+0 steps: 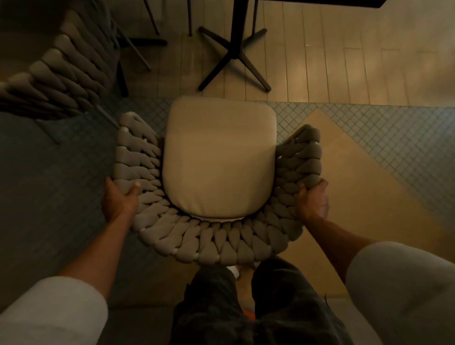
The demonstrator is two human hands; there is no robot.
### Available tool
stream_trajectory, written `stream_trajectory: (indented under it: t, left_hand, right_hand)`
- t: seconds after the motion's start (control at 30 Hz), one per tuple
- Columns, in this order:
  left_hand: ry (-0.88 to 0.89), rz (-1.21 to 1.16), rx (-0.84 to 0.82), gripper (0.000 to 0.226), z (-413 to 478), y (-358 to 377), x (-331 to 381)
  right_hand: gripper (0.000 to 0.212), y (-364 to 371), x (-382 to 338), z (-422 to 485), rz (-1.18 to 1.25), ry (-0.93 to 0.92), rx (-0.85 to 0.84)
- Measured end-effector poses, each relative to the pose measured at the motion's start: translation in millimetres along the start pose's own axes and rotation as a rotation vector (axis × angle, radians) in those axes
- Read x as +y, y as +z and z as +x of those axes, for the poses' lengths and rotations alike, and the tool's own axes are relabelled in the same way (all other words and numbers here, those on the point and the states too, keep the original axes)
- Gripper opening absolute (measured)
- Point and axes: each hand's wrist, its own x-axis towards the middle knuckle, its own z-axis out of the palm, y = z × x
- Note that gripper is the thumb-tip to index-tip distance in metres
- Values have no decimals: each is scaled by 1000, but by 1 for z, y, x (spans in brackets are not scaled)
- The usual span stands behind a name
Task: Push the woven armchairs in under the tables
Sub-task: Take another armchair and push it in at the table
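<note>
A woven armchair [211, 243] with a thick grey braided back and a cream seat cushion [219, 157] stands right below me, its seat facing away. My left hand [120, 199] grips the left side of the woven back. My right hand [312, 199] grips the right side. Ahead of the chair stands a table [332, 2], only its dark edge visible at the top, on a black column with a cross-shaped base [234, 54]. The cushion's front edge lies just short of that base.
A second woven armchair [64, 71] stands at the upper left, close to the first chair's left arm. Thin dark legs [152, 22] of other furniture show behind it. The floor is pale planks ahead and small blue tiles under the chair. My legs [248, 307] are right behind the chair.
</note>
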Motion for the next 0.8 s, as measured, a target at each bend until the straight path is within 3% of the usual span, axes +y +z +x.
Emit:
stream_trajectory:
  t: [0.3, 0.37, 0.43, 0.53, 0.63, 0.73, 0.8]
  left_hand:
    - [0, -29, 26, 69, -29, 24, 14]
    - [8, -35, 32, 69, -30, 27, 12]
    - [54, -17, 42, 76, -38, 28, 11]
    - [270, 114, 46, 96, -60, 32, 2]
    - [565, 392, 14, 107, -88, 34, -11]
    - [818, 496, -145, 84, -111, 35, -22]
    - [892, 469, -255, 65, -126, 42, -32]
  right_hand:
    - [46, -34, -10, 46, -60, -67, -114]
    - [54, -36, -8, 48, -48, -85, -134]
    - [74, -34, -2, 42, -90, -186, -97]
    - [96, -28, 7, 20, -343, -483, 22]
    - [89, -18, 11, -7, -498, -822, -54]
    - [78, -7, 18, -36, -641, -978, -239]
    - [79, -4, 23, -57, -678, -1019, -341]
